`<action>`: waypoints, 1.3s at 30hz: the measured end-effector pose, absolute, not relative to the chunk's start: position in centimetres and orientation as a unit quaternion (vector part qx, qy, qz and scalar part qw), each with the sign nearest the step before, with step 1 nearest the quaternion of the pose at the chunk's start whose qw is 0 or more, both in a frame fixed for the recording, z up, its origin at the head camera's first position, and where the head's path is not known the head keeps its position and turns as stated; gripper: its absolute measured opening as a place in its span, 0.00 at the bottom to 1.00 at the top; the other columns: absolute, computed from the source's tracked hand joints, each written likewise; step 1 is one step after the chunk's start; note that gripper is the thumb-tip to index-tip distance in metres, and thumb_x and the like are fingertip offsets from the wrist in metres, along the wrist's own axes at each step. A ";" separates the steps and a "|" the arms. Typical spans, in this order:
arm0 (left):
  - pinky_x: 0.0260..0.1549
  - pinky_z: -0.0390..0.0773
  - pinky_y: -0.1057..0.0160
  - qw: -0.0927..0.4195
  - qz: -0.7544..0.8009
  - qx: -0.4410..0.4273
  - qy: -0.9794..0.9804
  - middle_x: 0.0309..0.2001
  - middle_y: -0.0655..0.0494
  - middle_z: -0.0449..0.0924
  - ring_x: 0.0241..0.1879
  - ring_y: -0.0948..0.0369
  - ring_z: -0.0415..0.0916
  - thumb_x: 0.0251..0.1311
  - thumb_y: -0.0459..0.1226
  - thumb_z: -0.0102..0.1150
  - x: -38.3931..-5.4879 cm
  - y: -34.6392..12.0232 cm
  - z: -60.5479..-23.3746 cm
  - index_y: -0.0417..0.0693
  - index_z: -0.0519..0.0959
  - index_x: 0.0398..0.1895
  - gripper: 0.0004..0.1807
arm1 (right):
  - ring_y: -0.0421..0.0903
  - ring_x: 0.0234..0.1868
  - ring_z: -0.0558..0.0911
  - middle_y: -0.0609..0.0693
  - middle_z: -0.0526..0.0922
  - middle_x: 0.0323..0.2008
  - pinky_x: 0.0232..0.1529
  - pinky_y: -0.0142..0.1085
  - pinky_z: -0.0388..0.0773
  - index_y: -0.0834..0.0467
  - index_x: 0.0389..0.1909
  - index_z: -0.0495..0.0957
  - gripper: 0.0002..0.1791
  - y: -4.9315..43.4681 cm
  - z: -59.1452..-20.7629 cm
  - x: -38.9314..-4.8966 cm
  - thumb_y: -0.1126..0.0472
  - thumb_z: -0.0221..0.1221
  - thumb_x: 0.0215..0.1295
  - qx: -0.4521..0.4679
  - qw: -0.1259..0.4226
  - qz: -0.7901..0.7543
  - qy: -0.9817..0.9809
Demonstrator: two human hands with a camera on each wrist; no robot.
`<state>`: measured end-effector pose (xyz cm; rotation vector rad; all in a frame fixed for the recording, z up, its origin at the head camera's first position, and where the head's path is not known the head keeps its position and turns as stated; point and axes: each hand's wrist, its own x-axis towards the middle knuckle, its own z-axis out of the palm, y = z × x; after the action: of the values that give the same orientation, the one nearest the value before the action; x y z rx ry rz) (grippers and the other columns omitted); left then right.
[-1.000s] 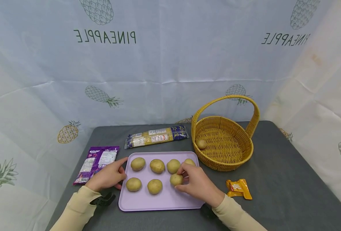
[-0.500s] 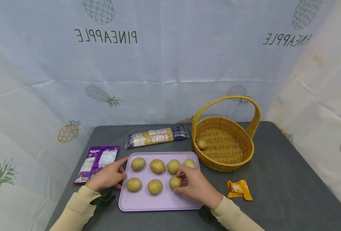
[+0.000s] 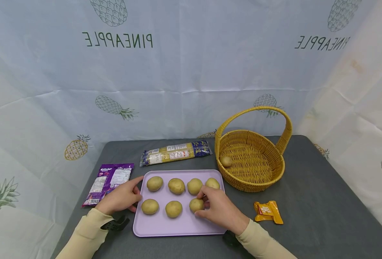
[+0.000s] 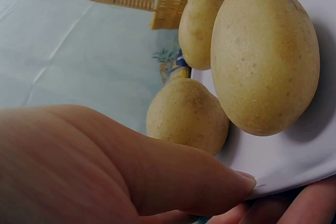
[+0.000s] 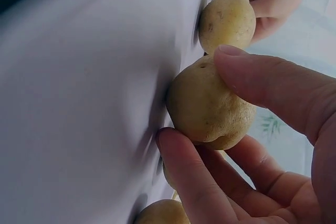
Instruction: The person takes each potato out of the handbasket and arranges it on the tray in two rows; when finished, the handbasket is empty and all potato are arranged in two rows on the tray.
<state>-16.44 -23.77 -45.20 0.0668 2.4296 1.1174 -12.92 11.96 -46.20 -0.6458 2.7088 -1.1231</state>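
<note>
On the lilac tray [image 3: 181,230] lie several potatoes in two rows. My right hand [image 3: 224,209] pinches the front-row potato on the right [image 3: 196,205] between thumb and fingers. The right wrist view shows this potato [image 5: 207,106] low against the tray surface, thumb on one side and fingers on the other. At the tray's left edge, my left hand [image 3: 121,196] grips the rim. The left wrist view has the thumb [image 4: 184,174] on the rim and the other fingers below it, with a potato [image 4: 265,59] close by.
A wicker basket [image 3: 250,185] with a tall handle stands at the back right, one potato [image 3: 226,161] inside. Pasta packs [image 3: 176,153] lie behind the tray. A purple packet [image 3: 108,183] is left of it, an orange wrapped snack [image 3: 268,212] right of it.
My right hand has shifted very slightly left with the front-right potato between its fingers. The left hand has stayed at the tray's edge.
</note>
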 end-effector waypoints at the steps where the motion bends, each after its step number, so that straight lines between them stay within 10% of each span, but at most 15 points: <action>1: 0.26 0.90 0.57 0.231 0.407 0.023 0.883 0.38 0.46 0.76 0.30 0.55 0.79 0.64 0.28 0.63 -16.5 -23.7 -45.2 0.35 0.57 0.85 0.45 | 0.35 0.40 0.85 0.42 0.85 0.39 0.40 0.28 0.85 0.51 0.40 0.80 0.21 12.0 -46.2 -12.9 0.60 0.83 0.52 -0.215 0.069 -0.373 0.900; 39: 0.26 0.90 0.56 0.235 0.404 0.021 0.884 0.38 0.46 0.76 0.31 0.55 0.79 0.64 0.28 0.64 -16.5 -23.7 -45.2 0.35 0.57 0.85 0.46 | 0.41 0.47 0.87 0.47 0.87 0.46 0.45 0.31 0.88 0.55 0.49 0.82 0.25 12.3 -45.7 -13.0 0.61 0.82 0.52 -0.225 0.113 -0.381 0.890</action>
<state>-16.54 -23.67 -45.25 0.0579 2.4260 1.1085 -13.04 12.33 -45.74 -0.6597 2.6103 -1.1181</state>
